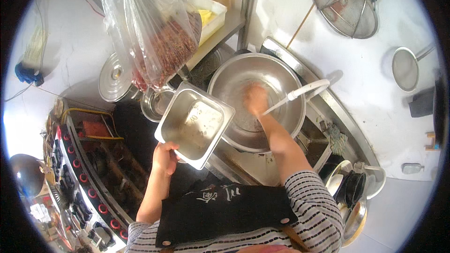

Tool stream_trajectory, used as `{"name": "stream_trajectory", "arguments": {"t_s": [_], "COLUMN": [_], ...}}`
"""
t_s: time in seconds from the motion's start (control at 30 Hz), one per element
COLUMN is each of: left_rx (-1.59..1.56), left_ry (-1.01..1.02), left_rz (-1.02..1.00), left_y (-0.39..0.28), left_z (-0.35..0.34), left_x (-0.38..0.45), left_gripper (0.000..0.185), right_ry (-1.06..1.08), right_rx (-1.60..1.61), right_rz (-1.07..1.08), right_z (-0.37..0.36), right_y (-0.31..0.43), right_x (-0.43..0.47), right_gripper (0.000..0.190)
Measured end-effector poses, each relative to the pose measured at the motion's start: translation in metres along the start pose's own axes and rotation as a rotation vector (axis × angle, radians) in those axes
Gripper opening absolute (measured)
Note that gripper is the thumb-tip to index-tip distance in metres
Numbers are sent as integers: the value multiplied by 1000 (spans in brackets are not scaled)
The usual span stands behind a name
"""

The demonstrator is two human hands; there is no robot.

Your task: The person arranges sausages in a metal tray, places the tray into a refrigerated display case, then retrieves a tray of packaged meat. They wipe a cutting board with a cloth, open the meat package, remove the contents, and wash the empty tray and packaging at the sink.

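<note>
My left hand grips the near left corner of a rectangular stainless steel food pan, thumb over the rim. The pan is tilted, and its inside shows wet-looking spots and nothing else. To its right is a large round stainless steel basin. My right hand is down inside this basin, blurred, so its fingers and anything in them cannot be made out. A white faucet reaches over the basin from the right, and what looks like a thin stream of water falls from its tip near my right wrist.
A clear plastic bag of reddish-brown contents hangs at upper left, close above the pan. A small steel pot sits behind the pan. Gas stove knobs line the left. Stacked dishes stand at right; mesh strainers hang on the wall.
</note>
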State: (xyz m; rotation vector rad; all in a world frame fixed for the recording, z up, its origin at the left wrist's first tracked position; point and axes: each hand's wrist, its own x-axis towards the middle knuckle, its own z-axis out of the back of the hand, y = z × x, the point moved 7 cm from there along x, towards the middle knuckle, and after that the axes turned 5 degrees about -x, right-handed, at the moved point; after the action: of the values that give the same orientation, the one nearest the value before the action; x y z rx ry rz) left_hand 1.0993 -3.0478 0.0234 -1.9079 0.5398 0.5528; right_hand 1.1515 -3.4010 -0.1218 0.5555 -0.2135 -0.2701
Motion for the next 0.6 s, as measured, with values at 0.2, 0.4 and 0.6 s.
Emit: {"name": "stream_trajectory", "arguments": {"t_s": [0.2,0.4,0.6], "left_rx": [4,-36,-58], "left_ry": [17,5,90], "left_rz": [-4,-1,3], "left_y": [-10,-15,-11], "left_z": [-6,-1,2], "left_x": [1,4,17], "left_gripper": [36,30,28], "right_ry": [-265,-129,259], "right_rx": [-506,-505,-440], "right_rz": [-224,-1,-158], "right_z": [0,33,110], "right_y": [-11,-32,-38], "right_x": [23,-26,-124], "right_gripper": [52,50,59]}}
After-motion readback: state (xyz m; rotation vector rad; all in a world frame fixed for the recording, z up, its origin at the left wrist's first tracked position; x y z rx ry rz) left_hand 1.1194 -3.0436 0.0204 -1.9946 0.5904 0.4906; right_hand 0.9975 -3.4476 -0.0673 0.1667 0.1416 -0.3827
